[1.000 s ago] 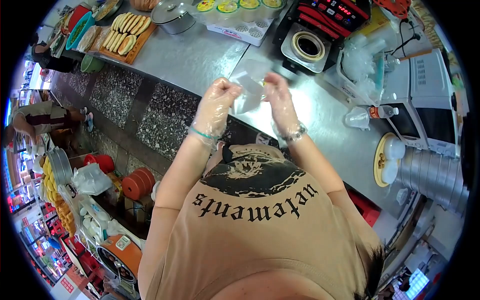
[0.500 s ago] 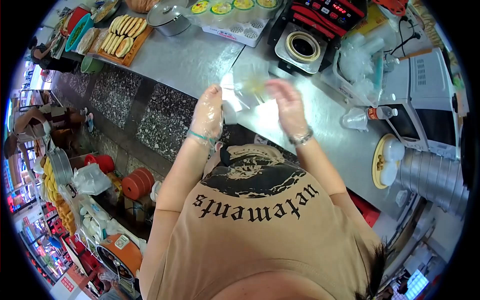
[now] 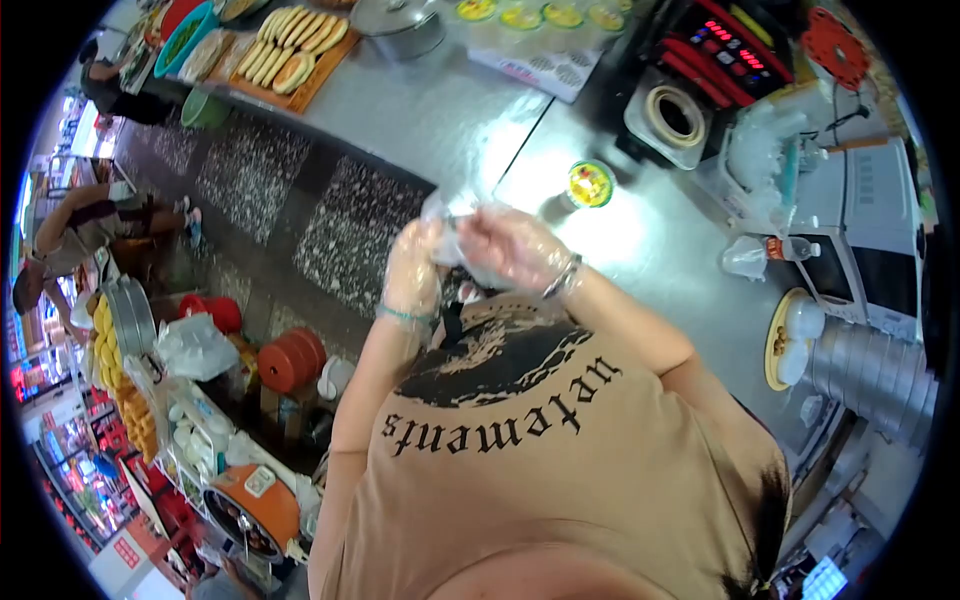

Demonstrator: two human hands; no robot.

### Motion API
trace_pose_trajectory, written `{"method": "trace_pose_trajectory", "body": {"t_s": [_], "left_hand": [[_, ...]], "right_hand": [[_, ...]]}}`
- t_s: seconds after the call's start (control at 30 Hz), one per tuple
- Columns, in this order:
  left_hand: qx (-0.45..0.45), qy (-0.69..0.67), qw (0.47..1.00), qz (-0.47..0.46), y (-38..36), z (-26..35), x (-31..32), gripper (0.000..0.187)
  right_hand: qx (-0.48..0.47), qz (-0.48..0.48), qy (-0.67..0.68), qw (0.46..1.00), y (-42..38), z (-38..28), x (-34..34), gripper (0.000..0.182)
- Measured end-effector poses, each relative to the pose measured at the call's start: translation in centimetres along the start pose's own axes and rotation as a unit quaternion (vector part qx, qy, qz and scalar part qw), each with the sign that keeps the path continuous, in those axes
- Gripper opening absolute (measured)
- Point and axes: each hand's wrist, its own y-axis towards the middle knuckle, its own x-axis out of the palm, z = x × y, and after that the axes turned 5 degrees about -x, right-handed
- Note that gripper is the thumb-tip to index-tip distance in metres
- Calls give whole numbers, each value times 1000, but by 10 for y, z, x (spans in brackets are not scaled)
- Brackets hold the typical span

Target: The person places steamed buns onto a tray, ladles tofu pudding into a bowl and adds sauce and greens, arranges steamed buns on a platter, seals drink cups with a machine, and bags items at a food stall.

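My left hand (image 3: 412, 268), in a clear plastic glove with a teal band at the wrist, is closed on a thin clear plastic bag (image 3: 455, 208). Close beside it, my right hand (image 3: 518, 250), also gloved, has its fingers bent together on the same crumpled bag. Its fingertips are partly hidden by plastic. Just beyond my right hand, a sealed cup (image 3: 591, 185) with a green and yellow printed lid stands on the steel counter (image 3: 655, 235).
A cup sealing machine (image 3: 672, 115) with red digits stands at the back right. More lidded cups (image 3: 562, 15) sit on a white tray. Flatbreads (image 3: 290, 45) lie on a wooden board at the far left. Microwaves (image 3: 865, 220) and a bottle (image 3: 793, 248) are on the right.
My right hand has come left and down to meet my left hand at the bag. A lidded cup now stands on the counter where none stood. The view has shifted slightly.
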Motion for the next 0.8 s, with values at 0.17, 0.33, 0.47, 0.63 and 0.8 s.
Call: {"method": "trace_pose_trajectory", "body": {"t_s": [0.17, 0.33, 0.47, 0.63, 0.8], "left_hand": [[19, 35, 999, 13, 11, 18, -23, 23], [-35, 49, 996, -61, 13, 41, -38, 12], [-45, 58, 994, -76, 15, 35, -32, 12], [-45, 57, 995, -70, 29, 19, -38, 14], [-46, 46, 991, -118, 30, 31, -42, 29]], "right_hand": [[-43, -48, -153, 986, 24, 19, 33, 29], [0, 21, -98, 995, 41, 14, 22, 29], [-86, 59, -182, 978, 45, 28, 18, 26], [-82, 34, -261, 961, 36, 29, 19, 18], [-128, -27, -77, 988, 28, 29, 10, 18]]}}
